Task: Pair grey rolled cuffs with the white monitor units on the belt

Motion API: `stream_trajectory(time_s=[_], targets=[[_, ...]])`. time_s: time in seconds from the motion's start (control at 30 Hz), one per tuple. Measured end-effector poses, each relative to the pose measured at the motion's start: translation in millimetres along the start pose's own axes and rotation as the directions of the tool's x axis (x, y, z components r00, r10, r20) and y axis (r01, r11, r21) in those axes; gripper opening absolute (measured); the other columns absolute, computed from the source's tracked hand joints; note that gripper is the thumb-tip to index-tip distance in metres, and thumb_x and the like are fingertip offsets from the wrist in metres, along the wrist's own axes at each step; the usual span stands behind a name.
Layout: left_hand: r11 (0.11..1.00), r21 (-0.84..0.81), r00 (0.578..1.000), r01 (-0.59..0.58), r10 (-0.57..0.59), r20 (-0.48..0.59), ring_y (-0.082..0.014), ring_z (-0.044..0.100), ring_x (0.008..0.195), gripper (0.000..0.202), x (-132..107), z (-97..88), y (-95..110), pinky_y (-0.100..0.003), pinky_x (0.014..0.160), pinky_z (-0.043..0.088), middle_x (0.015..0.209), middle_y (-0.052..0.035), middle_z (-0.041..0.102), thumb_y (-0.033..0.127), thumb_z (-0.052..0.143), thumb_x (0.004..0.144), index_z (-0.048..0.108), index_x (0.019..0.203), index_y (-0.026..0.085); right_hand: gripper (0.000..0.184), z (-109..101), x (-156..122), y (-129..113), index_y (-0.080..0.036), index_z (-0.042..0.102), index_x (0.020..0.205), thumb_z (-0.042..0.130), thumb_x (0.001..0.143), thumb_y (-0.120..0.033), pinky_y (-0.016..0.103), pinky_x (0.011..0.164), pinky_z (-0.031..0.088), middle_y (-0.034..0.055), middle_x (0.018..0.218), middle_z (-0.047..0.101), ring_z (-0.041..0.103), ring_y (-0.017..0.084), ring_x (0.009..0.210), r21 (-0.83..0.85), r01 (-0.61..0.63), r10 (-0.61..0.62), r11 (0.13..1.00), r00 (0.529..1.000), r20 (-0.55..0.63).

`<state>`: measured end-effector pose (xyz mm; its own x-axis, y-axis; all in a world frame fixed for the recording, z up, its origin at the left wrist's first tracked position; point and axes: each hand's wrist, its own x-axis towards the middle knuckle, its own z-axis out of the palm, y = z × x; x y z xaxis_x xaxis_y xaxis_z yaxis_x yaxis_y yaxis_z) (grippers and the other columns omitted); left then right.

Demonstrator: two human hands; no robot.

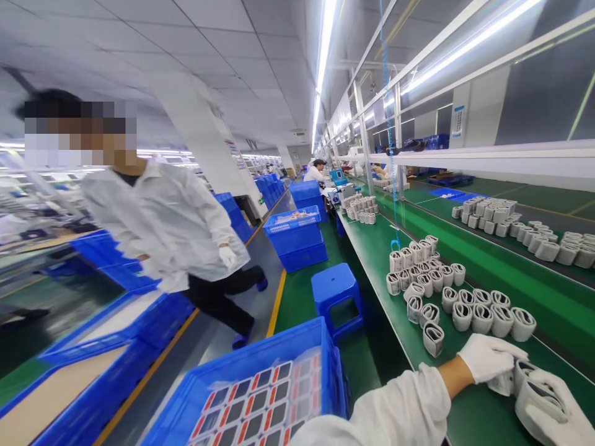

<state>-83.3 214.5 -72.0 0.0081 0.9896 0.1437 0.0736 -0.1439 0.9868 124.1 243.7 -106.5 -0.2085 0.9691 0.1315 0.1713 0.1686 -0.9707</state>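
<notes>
L hand clasping bundle; R hand gripping 2nd bundle

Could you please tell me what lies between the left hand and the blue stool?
In the head view, one grey wrapped bundle stands on the green bench between the left hand and the blue stool.

Two hands (one bundle each), one stool
</notes>
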Motion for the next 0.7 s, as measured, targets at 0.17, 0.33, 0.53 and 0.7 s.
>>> stream_trajectory(time_s=[0.17, 0.33, 0.53, 0.7], targets=[[0.907, 0.359, 0.957, -0.219, 0.272, -0.104, -0.0254, 0.08, 0.116, 0.024, 1, -7.5, 11, -0.037, 0.113, 0.061, 0.12, -0.0126, 0.086, 0.022, 0.072, 0.095, 0.088, 0.111, 0.016, 0.081, 12, -27, -30, -0.025, 0.062, 0.139, 0.089, 0.071, -0.06, 0.056, 0.106, 0.065, 0.0169, 0.143, 0.07, 0.073, 0.042, 0.128, 0.068, -0.075, 0.073, 0.995, 0.997, 0.034], [0.801, 0.502, 0.916, -0.328, 0.399, -0.038, -0.033, 0.064, 0.141, 0.034, 0, -19.7, 13, -0.06, 0.129, 0.045, 0.141, -0.0178, 0.075, 0.03, 0.06, 0.104, 0.078, 0.129, 0.017, 0.067, 17, -49, -54, -0.023, 0.063, 0.138, 0.081, 0.077, -0.043, 0.058, 0.123, 0.053, 0.0195, 0.165, 0.051, 0.063, 0.039, 0.145, -0.009, 0.081, -0.081, 0.997, 0.997, -0.013], [0.846, 0.368, 0.898, -0.386, 0.435, -0.059, -0.0284, 0.054, 0.157, 0.041, -5, -25.2, 4, -0.055, 0.135, 0.04, 0.161, -0.0177, 0.063, 0.024, 0.048, 0.11, 0.067, 0.145, 0.018, 0.063, 5, -71, -49, -0.027, 0.065, 0.144, 0.07, 0.081, -0.021, 0.058, 0.14, 0.03, 0.0124, 0.173, 0.048, 0.031, 0.033, 0.172, 0.007, 0.102, -0.102, 0.995, 0.994, 0.029], [0.927, 0.307, 0.934, -0.217, 0.289, -0.211, -0.0295, 0.072, 0.139, 0.024, -9, -27.3, 0, -0.049, 0.123, 0.055, 0.129, -0.0146, 0.082, 0.027, 0.063, 0.102, 0.079, 0.116, 0.016, 0.07, 0, -86, -55, -0.03, 0.068, 0.147, 0.062, 0.079, -0.013, 0.056, 0.142, 0.028, 0.0065, 0.171, 0.054, 0.045, 0.03, 0.165, 0.036, 0.085, -0.087, 0.996, 0.995, 0.042]])
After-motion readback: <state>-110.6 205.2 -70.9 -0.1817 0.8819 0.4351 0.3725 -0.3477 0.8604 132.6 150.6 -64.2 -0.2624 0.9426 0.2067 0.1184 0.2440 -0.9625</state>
